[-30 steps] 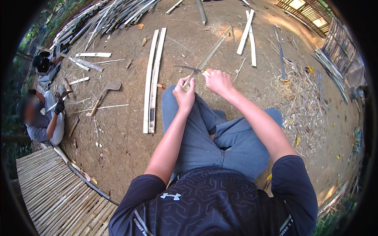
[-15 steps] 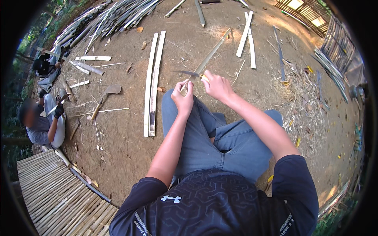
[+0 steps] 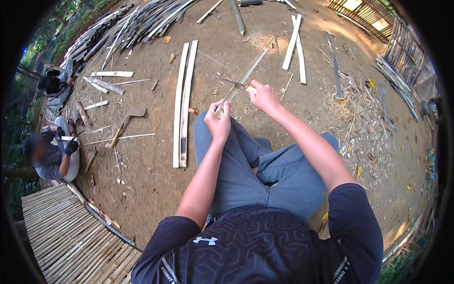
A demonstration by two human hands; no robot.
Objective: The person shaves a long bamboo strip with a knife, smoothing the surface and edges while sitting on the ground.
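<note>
A long split bamboo strip (image 3: 252, 67) slants away from me, its near end gripped in my left hand (image 3: 218, 120) above my left knee. My right hand (image 3: 265, 98) is closed round the yellow handle of a knife (image 3: 235, 84). The dark blade points left and lies across the strip, a little beyond my left fingers. Left of my knee, two pale split bamboo strips (image 3: 185, 104) rest side by side on the ground.
Two more strips (image 3: 294, 45) cross at the far right. Bamboo poles (image 3: 137, 21) are heaped at the far left. A hatchet-like tool (image 3: 128, 122) lies on the soil. Two people (image 3: 52, 151) sit at the left, near a bamboo slat platform (image 3: 71, 236). Shavings (image 3: 352, 104) litter the right.
My right hand and the knife have moved slightly farther out along the strip, and the blade's tilt has changed. My left hand keeps its hold. The seated person's hands have shifted.
</note>
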